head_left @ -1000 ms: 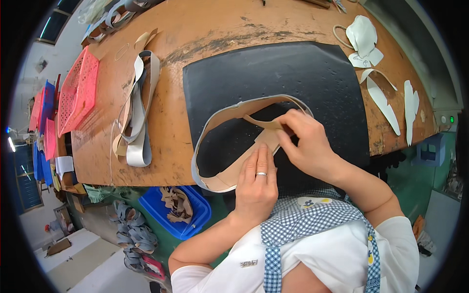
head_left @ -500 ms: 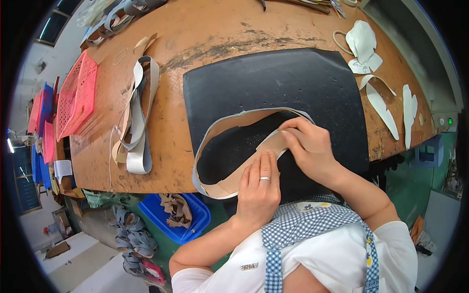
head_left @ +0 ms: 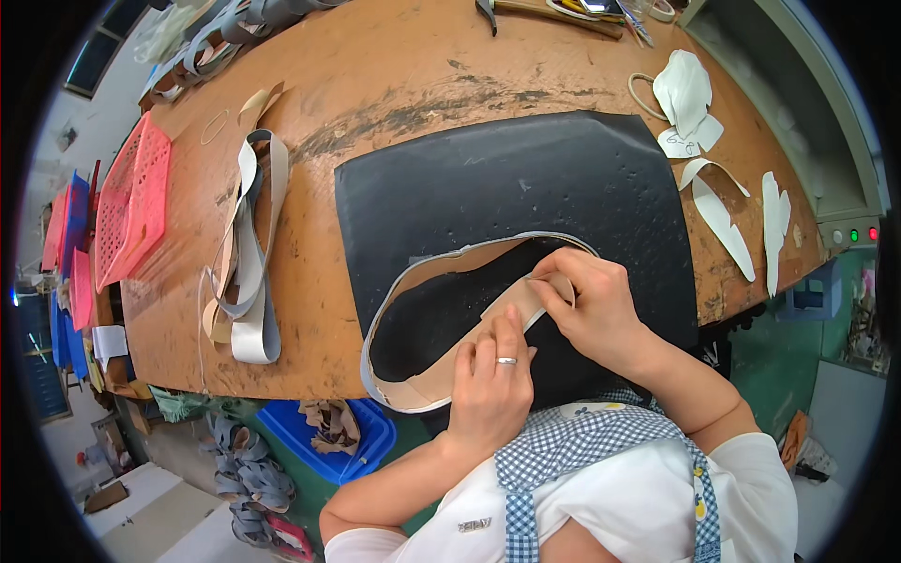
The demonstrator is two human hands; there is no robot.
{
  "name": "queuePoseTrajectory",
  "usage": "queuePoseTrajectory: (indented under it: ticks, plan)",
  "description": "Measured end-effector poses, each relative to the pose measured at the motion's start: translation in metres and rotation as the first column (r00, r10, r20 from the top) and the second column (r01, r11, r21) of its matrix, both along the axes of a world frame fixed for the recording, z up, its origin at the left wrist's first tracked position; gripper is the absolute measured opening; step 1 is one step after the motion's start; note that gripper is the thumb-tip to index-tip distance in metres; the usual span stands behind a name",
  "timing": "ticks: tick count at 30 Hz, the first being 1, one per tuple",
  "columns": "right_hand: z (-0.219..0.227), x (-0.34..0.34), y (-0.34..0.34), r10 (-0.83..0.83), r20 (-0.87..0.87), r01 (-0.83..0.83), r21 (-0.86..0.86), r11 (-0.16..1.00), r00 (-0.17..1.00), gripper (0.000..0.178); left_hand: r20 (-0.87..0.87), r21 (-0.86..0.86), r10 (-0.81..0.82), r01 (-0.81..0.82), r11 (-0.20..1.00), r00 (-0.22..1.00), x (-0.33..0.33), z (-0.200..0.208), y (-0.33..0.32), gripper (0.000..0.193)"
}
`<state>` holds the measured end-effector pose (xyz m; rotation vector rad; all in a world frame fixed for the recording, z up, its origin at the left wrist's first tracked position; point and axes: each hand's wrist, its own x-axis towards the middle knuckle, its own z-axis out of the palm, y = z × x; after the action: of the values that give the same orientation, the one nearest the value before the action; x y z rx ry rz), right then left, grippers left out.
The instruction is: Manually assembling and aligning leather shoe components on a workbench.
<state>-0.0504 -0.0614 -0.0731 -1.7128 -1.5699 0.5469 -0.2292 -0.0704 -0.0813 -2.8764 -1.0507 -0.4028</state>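
Observation:
A long tan strip (head_left: 439,375) with a grey-white outer side, seemingly leather, stands on edge in a loop on a black mat (head_left: 497,169). My left hand (head_left: 490,389), with a ring on one finger, has its bent fingers over the near side of the loop and grips the band there. Just to the right, my right hand (head_left: 596,300) pinches the strip's upper edge between thumb and forefinger, and the band curls at that spot. My palms hide part of the strip.
Left of the mat lies a bundle of similar strips (head_left: 251,253), beyond it a pink perforated basket (head_left: 136,202). White cut pieces (head_left: 721,220) lie to the right. A hammer (head_left: 554,17) is at the far edge. A blue bin (head_left: 371,441) stands below the table's front edge.
My right fingers have closed into a tighter pinch, bending the strip into a curl. The left fingers are more bent on the band. The whole view has shifted slightly.

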Motion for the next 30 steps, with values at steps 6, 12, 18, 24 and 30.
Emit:
queuePoseTrajectory:
  ticks: [6,12,18,24,30]
  plan:
    - [0.003,0.004,-0.002,0.002,0.050,-0.001,-0.022,1.000,0.999,0.009,-0.023,-0.187,-0.011,0.006,0.982,1.000,0.010,0.006,0.008,0.061]
    - [0.013,0.022,-0.007,-0.072,-0.075,0.061,-0.139,0.988,0.995,0.011,0.001,-0.146,-0.101,0.100,0.984,0.995,0.010,0.004,0.013,0.062]
    - [0.010,0.032,-0.003,-0.040,-0.100,0.020,-0.198,0.980,0.994,0.015,-0.016,-0.157,-0.119,0.115,0.981,0.993,0.012,0.007,0.014,0.059]
    - [0.012,0.032,-0.001,-0.009,-0.052,-0.002,-0.215,0.977,0.999,0.015,-0.008,-0.158,-0.126,0.123,0.980,0.992,0.010,0.008,0.014,0.059]
    - [0.010,0.034,0.003,-0.009,-0.027,0.002,-0.228,0.974,1.000,0.015,0.000,-0.173,-0.110,0.108,0.979,0.994,0.013,0.008,0.016,0.065]
